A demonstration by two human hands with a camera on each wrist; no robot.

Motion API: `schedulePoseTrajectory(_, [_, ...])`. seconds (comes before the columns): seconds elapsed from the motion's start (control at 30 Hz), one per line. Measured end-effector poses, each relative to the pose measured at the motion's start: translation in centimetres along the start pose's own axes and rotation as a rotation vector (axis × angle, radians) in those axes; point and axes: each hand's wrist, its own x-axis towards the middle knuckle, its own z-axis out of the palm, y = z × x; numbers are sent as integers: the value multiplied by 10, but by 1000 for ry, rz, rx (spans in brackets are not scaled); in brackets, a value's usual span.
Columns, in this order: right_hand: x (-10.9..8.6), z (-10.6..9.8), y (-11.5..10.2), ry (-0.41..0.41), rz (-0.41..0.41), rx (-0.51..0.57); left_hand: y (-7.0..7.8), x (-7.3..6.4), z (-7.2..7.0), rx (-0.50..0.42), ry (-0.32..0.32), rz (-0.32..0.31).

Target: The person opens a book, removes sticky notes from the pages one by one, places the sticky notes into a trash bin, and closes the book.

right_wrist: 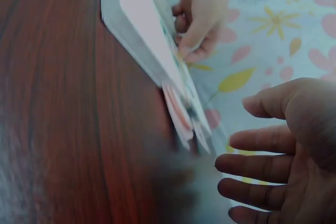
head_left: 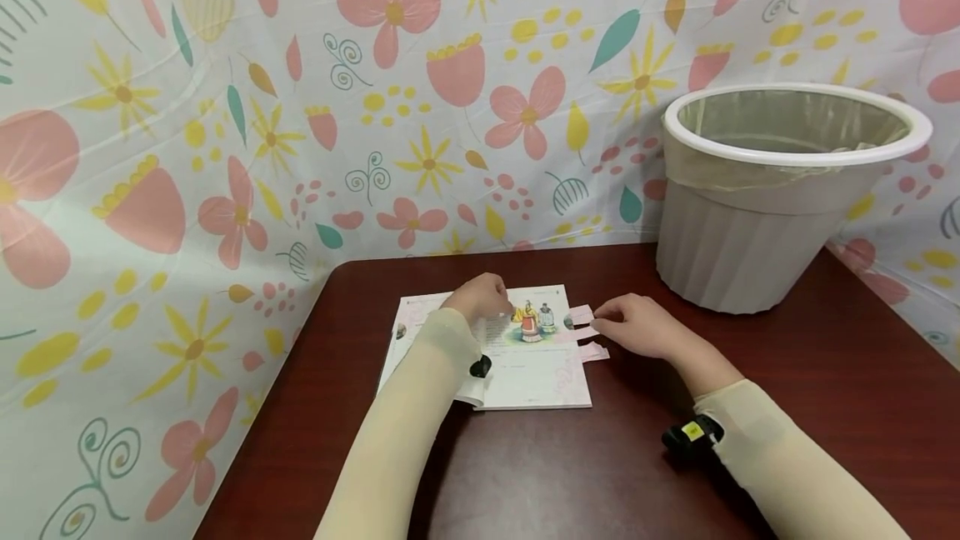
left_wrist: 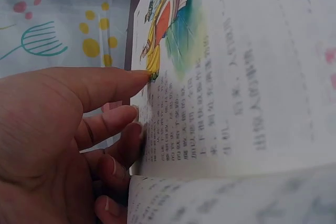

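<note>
An open book (head_left: 536, 377) with printed text and a coloured picture of robed figures lies on the table. Several pink paper tabs (head_left: 592, 352) stick out from its right edge. My left hand (head_left: 478, 298) is over the book near its top, beside the picture. In the left wrist view, the thumb (left_wrist: 118, 85) reaches to the page by the picture, and the other fingers are bent near the book's edge. My right hand (head_left: 641, 325) is just right of the tabs. In the right wrist view, its fingers (right_wrist: 257, 167) are spread with nothing between them.
A grey bin (head_left: 738, 223) with a white rim and a liner bag stands at the table's back right. The dark red-brown table (head_left: 525, 473) meets a floral curtain (head_left: 465, 173) behind and on the left.
</note>
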Motion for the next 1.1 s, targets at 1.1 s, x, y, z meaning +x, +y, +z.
schedulePoseTrajectory(1.1, [13,33,-11,109,-26,-30,-5,4,2,-121,-33,-30])
